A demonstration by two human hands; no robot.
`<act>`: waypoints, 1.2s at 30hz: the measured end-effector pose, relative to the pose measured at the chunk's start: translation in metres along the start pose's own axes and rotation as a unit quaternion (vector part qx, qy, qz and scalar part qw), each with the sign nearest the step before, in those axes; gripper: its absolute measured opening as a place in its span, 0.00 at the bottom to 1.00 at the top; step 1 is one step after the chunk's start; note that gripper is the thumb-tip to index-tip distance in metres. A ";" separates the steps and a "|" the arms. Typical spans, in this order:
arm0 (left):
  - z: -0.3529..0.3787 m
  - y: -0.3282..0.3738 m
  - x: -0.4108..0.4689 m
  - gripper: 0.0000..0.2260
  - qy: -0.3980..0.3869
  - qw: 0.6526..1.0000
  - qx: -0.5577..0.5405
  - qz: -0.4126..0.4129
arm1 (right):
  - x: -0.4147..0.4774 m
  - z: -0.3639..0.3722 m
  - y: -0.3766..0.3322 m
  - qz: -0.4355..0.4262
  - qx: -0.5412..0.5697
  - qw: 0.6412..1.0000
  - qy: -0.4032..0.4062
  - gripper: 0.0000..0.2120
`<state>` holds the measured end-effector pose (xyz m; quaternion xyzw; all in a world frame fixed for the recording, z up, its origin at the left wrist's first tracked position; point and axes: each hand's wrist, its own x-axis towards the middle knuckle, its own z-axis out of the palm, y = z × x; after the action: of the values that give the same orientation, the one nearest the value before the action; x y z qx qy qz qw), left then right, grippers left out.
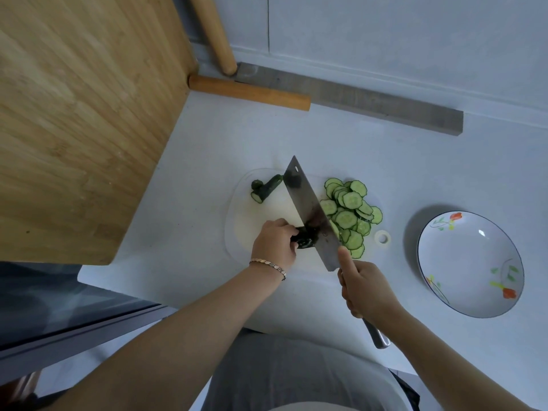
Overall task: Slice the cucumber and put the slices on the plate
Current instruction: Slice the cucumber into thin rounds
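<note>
The scene is lit dimly and evenly, and a cool bluish cast is laid over the white counter [415,161]. A soft shadow is thrown to the upper left of the plate [462,262], so the light is probably received from the right. One small bright glint is seen on the plate's inner wall. A dull sheen and dark reflections are carried by the cleaver [308,209]. The cucumber piece [305,240] gripped by the left hand [274,246] is rendered almost black, its detail lost. Straight edges are bowed and everything near the borders is stretched by the wide lens. Fine texture is slightly smeared throughout.
</note>
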<state>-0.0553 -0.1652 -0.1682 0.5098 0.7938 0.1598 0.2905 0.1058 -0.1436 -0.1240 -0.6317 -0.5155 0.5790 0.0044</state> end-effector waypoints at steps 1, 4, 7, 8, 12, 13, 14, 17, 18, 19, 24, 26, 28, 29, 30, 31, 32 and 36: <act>0.000 0.000 0.000 0.12 -0.001 1.000 0.001 0.000 | 0.000 0.000 0.000 -0.007 -0.014 1.000 0.003 0.26; 0.000 -0.001 0.002 0.12 -0.004 1.000 0.006 -0.001 | 0.000 0.001 0.000 -0.030 -0.066 0.997 0.019 0.26; 0.001 0.000 0.002 0.12 -0.008 1.000 0.020 0.001 | -0.004 0.004 0.001 -0.030 -0.088 0.995 0.032 0.25; 0.000 0.000 0.002 0.12 -0.010 1.000 0.021 0.001 | -0.005 0.006 0.001 -0.030 -0.093 0.995 0.034 0.25; -0.001 0.001 0.005 0.12 -0.010 1.000 0.023 0.000 | 0.004 0.012 0.000 -0.022 -0.112 0.993 0.041 0.26; 0.000 0.001 0.005 0.12 -0.009 1.000 0.024 0.001 | 0.008 0.014 0.000 -0.014 -0.107 0.993 0.040 0.26; 0.000 0.001 0.004 0.11 -0.006 1.000 0.024 0.002 | 0.012 0.017 0.001 -0.006 -0.102 0.994 0.038 0.26; 0.002 0.000 0.004 0.11 0.001 1.000 0.017 0.002 | 0.021 0.023 0.005 0.000 -0.100 0.994 0.034 0.26; 0.001 -0.001 0.004 0.11 0.002 1.000 0.015 0.002 | 0.023 0.024 0.006 0.001 -0.095 0.995 0.032 0.26; 0.001 -0.001 0.004 0.11 0.002 1.000 0.013 0.003 | 0.023 0.023 0.007 0.004 -0.080 0.996 0.029 0.26; 0.000 -0.004 0.001 0.13 0.003 0.999 0.023 0.038 | 0.019 0.007 0.000 0.067 0.095 0.993 -0.024 0.27; -0.003 -0.007 0.000 0.13 0.002 0.997 0.039 0.061 | 0.014 -0.002 -0.003 0.064 0.113 0.991 -0.037 0.28; -0.007 -0.008 0.001 0.13 0.044 0.991 0.066 0.104 | 0.012 -0.013 -0.004 0.047 0.093 0.994 -0.028 0.27; -0.008 -0.009 0.003 0.13 0.106 0.984 0.059 0.130 | 0.012 -0.018 -0.004 0.034 0.069 0.997 -0.018 0.27; -0.011 -0.007 0.003 0.12 0.186 0.969 0.037 0.160 | 0.012 -0.023 -0.005 0.013 0.030 0.999 -0.003 0.27; -0.017 -0.002 0.004 0.11 0.255 0.947 0.011 0.195 | 0.012 -0.027 -0.006 -0.015 -0.026 0.999 0.015 0.27; -0.024 0.005 0.005 0.11 0.293 0.926 -0.010 0.238 | 0.011 -0.032 -0.007 -0.045 -0.093 0.994 0.035 0.27; -0.057 0.034 0.018 0.26 0.103 0.930 0.072 0.345 | 0.006 -0.040 -0.017 -0.116 -0.286 0.947 0.085 0.25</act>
<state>-0.0714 -0.1321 -0.1102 0.7524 0.6041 0.2442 0.0967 0.1237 -0.1081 -0.1048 -0.5893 -0.7268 0.3467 -0.0652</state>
